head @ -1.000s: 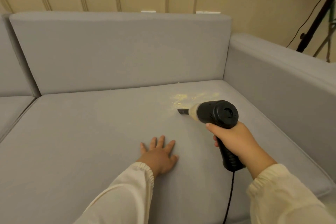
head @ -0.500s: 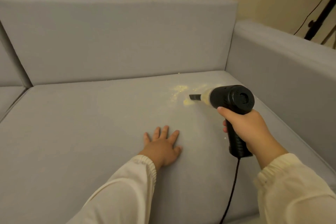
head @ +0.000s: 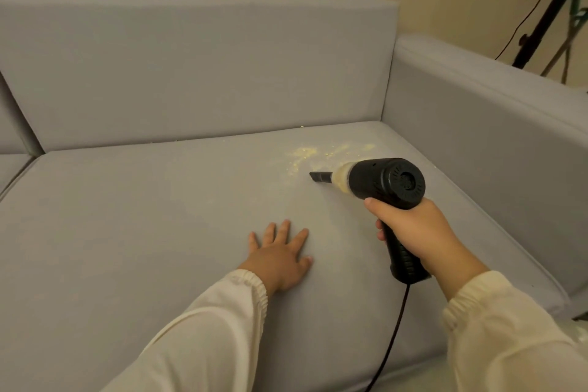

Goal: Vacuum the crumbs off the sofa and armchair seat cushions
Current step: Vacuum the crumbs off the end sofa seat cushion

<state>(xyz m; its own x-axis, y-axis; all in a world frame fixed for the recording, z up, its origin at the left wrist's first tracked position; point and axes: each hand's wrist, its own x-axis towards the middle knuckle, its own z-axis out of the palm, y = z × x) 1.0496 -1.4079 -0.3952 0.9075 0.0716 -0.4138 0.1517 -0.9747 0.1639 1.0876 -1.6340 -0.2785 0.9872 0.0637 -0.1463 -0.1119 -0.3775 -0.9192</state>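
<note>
My right hand (head: 416, 232) grips the handle of a black handheld vacuum (head: 386, 183). Its narrow nozzle (head: 319, 176) points left, low over the grey sofa seat cushion (head: 143, 232). Pale yellow crumbs (head: 307, 154) lie scattered on the cushion just beyond the nozzle, near the back right corner. A few specks sit along the seam under the backrest (head: 197, 70). The vacuum's clear chamber shows yellow crumbs inside. My left hand (head: 281, 253) rests flat on the cushion, fingers spread, left of the vacuum.
The sofa's right armrest (head: 483, 124) rises close beside the vacuum. The black power cord (head: 394, 337) hangs from the handle down over the cushion front. A black stand (head: 550, 6) and cable are behind the armrest. Another seat cushion (head: 9, 165) adjoins at the left.
The vacuum nozzle has drawn back toward me, from the crumb patch to its near edge. The left hand stays flat on the cushion.
</note>
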